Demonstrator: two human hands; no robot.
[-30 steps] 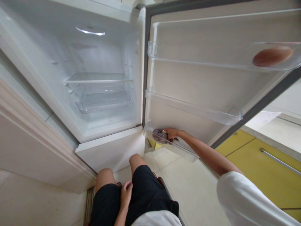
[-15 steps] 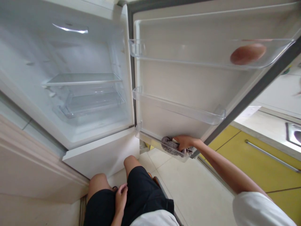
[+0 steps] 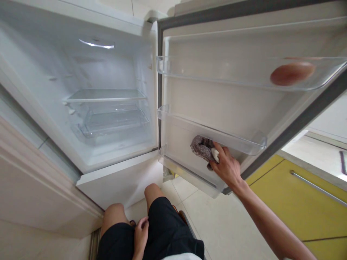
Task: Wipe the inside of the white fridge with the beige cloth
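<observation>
My right hand [image 3: 227,167] grips a bunched grey-brown cloth [image 3: 202,148] beside the inner face of the open fridge door [image 3: 195,94]. A small white patch shows at its fingers; I cannot make out whether it belongs to the cloth. Cloth and hand are above the lowest clear door shelf [image 3: 189,175] and just under the middle door shelf [image 3: 217,133]. My left hand [image 3: 141,233] rests between my thighs with its fingers curled in, and I see nothing in it.
The fridge compartment [image 3: 108,72] stands open at left, with a glass shelf [image 3: 105,94] and a clear drawer [image 3: 116,121]. A reddish-brown oval thing [image 3: 292,73] shows through the top door shelf [image 3: 217,81]. Yellow cabinets [image 3: 292,198] and a counter [image 3: 317,151] are at right.
My right hand has lifted the cloth up out of the lowest door shelf. The left hand stays on my lap. The view has shifted slightly.
</observation>
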